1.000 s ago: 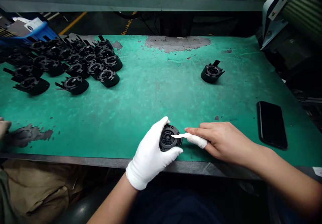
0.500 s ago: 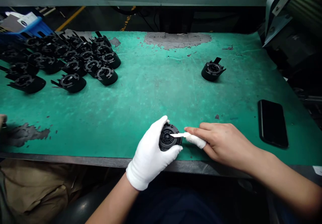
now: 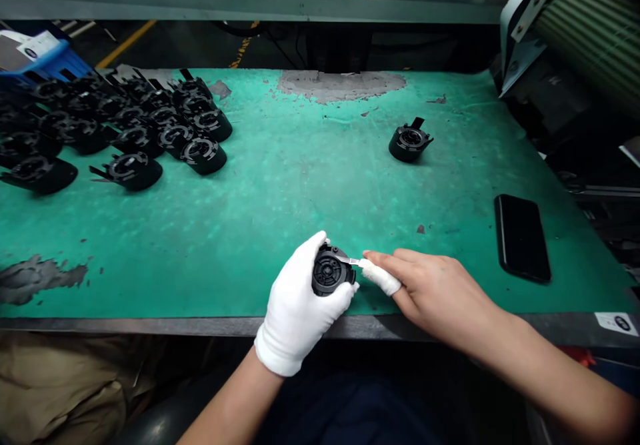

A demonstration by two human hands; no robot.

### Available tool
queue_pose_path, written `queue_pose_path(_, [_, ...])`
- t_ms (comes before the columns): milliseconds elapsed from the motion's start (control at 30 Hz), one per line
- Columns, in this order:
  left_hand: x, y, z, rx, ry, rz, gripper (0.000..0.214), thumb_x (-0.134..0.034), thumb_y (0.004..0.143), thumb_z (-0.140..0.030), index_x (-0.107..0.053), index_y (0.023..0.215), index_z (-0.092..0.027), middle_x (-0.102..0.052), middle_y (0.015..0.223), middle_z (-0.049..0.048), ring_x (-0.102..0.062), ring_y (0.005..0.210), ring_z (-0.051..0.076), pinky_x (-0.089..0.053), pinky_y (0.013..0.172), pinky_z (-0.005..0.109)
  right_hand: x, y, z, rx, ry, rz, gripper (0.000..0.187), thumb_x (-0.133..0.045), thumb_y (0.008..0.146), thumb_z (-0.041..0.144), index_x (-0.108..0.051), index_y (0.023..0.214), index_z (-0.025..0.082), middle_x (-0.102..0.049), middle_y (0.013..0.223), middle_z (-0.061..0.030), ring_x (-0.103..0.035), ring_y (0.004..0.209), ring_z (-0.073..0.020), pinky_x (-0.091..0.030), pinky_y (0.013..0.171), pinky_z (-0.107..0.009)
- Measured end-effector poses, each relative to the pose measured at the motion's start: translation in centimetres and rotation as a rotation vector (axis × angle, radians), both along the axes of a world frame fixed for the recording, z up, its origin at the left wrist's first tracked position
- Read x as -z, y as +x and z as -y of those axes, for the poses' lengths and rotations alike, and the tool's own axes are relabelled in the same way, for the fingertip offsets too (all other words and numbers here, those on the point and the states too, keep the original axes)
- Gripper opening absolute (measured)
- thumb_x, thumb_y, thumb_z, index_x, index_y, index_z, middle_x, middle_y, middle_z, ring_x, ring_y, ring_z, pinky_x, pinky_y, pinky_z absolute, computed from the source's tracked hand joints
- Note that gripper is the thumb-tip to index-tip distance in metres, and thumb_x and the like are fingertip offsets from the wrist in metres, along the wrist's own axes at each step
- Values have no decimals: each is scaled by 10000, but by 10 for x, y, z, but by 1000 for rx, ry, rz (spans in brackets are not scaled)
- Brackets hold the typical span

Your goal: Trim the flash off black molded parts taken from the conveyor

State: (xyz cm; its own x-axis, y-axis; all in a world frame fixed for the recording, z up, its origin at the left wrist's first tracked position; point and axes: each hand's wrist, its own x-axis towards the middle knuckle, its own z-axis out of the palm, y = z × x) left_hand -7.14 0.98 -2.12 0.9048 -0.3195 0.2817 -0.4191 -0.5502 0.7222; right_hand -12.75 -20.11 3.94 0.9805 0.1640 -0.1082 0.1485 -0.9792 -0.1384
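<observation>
In a white glove, my left hand (image 3: 300, 305) is wrapped round a round black plastic part (image 3: 327, 271), its ribbed face turned up, close to the front edge of the bench. My right hand (image 3: 430, 281) is bare but for a white cover on the thumb. It pinches a small knife (image 3: 350, 261) with a thin pointed blade; the handle is mostly hidden by the fingers. The blade lies over the upper right rim of the part; whether it touches cannot be made out.
Several similar black parts (image 3: 203, 155) stand grouped at the left, before a blue bin (image 3: 55, 61). One more black part (image 3: 409, 143) stands at the back right. A black phone (image 3: 523, 238) lies at the right of the green bench mat (image 3: 280, 198). Machinery with a ribbed green motor (image 3: 590, 25) overhangs the right corner.
The knife blade has moved from the middle of the part's face up toward its upper right rim. The camera view has shifted slightly; both hands keep their grips.
</observation>
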Motion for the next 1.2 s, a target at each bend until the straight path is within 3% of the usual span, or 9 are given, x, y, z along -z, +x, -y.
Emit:
queue_pose_path(300, [-7, 6, -4, 79, 11, 8, 793, -796, 735, -353, -423, 1419, -205, -625, 1310, 51, -617, 1203, 214, -480, 1093, 346, -13, 28, 15, -192, 16, -89, 467, -490, 932, 211, -598, 1352, 382, -736, 982, 12, -698, 860, -199, -436, 654, -298])
queue_pose_path(500, [-5, 2, -4, 70, 4, 10, 787, -788, 744, -336, -417, 1424, -201, -623, 1316, 47, -615, 1206, 205, -474, 1099, 330, -5, 16, 2, -86, -117, 10, 509, -482, 910, 211, -568, 1384, 377, -716, 923, 0, -693, 760, -223, -352, 525, -306])
queue_pose_path(633, [-4, 3, -5, 68, 21, -18, 794, -780, 760, -383, -411, 1438, -200, -598, 1366, 71, -599, 1245, 231, -473, 1111, 361, 3, 12, 3, -51, -61, 45, 487, -435, 940, 227, -559, 1403, 316, -728, 987, -22, -701, 804, -240, -433, 565, -332])
queue_pose_path(733, [-16, 18, -13, 253, 101, -77, 865, -804, 744, -393, -377, 1479, -231, -554, 1446, 72, -549, 1320, 247, -433, 1154, 380, 4, 10, 14, -60, 136, 63, 434, -406, 971, 239, -574, 1368, 293, -722, 1177, -26, -697, 984, -232, -510, 761, -349])
queue_pose_path(800, [-29, 32, -23, 452, 166, -106, 926, -836, 716, -431, -365, 1497, -275, -470, 1531, 60, -462, 1404, 262, -376, 1197, 399, 3, 7, 23, -36, 220, 41, 377, -392, 995, 274, -603, 1308, 287, -731, 1174, -22, -702, 969, -222, -511, 781, -346])
queue_pose_path(867, [-40, 41, -36, 510, 160, -97, 1012, -857, 672, -506, -339, 1516, -297, -337, 1612, 63, -335, 1480, 293, -307, 1232, 439, 1, 5, 28, -33, 270, 8, 346, -379, 1016, 306, -623, 1261, 288, -741, 1131, -21, -704, 936, -215, -508, 767, -337])
queue_pose_path(1000, [-40, 26, -43, 209, -44, -95, 1200, -852, 604, -620, -215, 1560, -274, -212, 1651, 121, -226, 1511, 364, -247, 1239, 541, 3, 3, 20, -135, 344, 1, 362, -405, 1024, 304, -608, 1323, 295, -720, 1091, -39, -666, 970, -197, -496, 815, -319])
queue_pose_path(1100, [-23, 1, -25, 78, -117, -169, 1206, -857, 599, -618, -220, 1549, -238, -298, 1606, 158, -319, 1474, 372, -319, 1208, 553, 7, 8, 9, -166, 313, 5, 360, -433, 1020, 311, -624, 1324, 279, -703, 957, -44, -641, 882, -191, -484, 760, -313])
queue_pose_path(1200, [-8, -12, -5, 28, -158, -166, 1040, -825, 701, -537, -271, 1521, -217, -473, 1486, 161, -490, 1366, 343, -421, 1149, 526, 11, 13, 4, -172, 266, 35, 345, -452, 1008, 285, -650, 1291, 276, -700, 935, -44, -627, 869, -188, -467, 749, -312])
